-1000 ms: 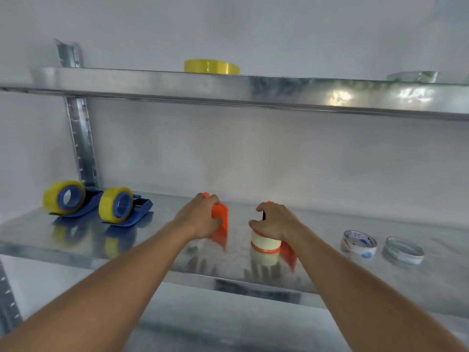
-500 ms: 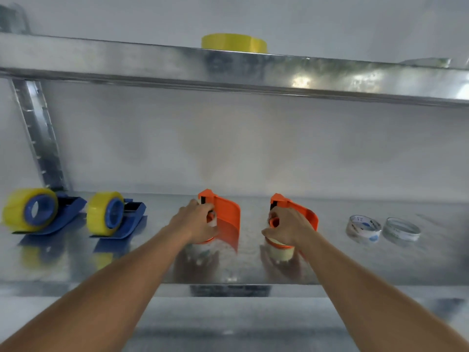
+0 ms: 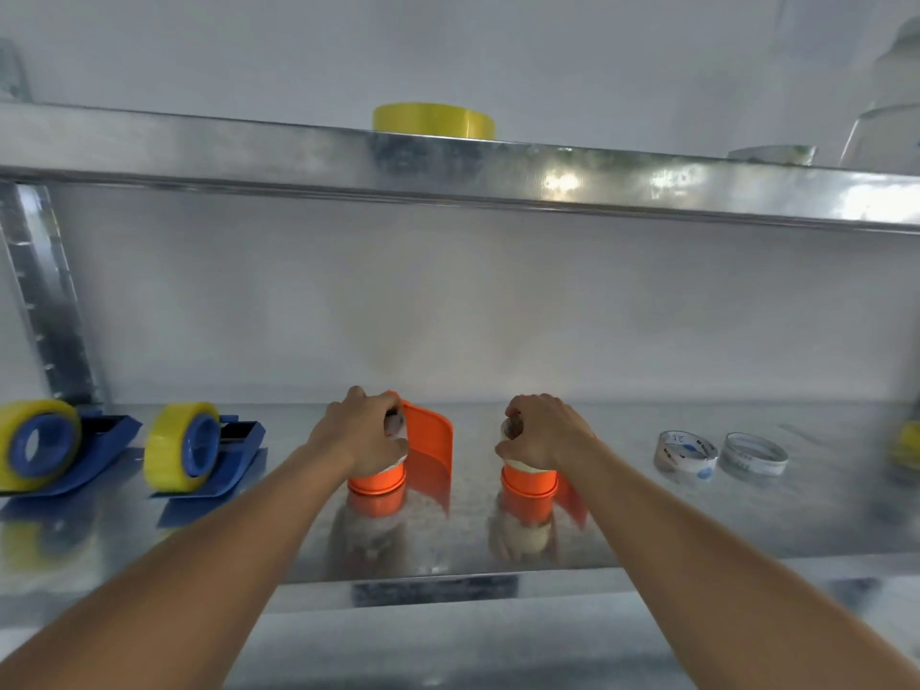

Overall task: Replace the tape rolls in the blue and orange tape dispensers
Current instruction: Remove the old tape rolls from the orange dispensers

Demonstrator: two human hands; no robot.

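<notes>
Gripping both orange dispensers at once, standing upright mid-shelf (image 3: 647, 530): left hand (image 3: 361, 433) w/ fingers curled over the left orange dispenser (image 3: 428, 440), right hand (image 3: 545, 430) clamped on the right orange dispenser (image 3: 528, 483) & its pale roll. Imo set them down square, bases flat, then let go. Two blue dispensers (image 3: 199, 453) sit far left w/ yellow rolls on; spent cores (image 3: 684, 453) lie to the right.

upper shelf (image 3: 298, 156) overhead, open shelf front
</notes>
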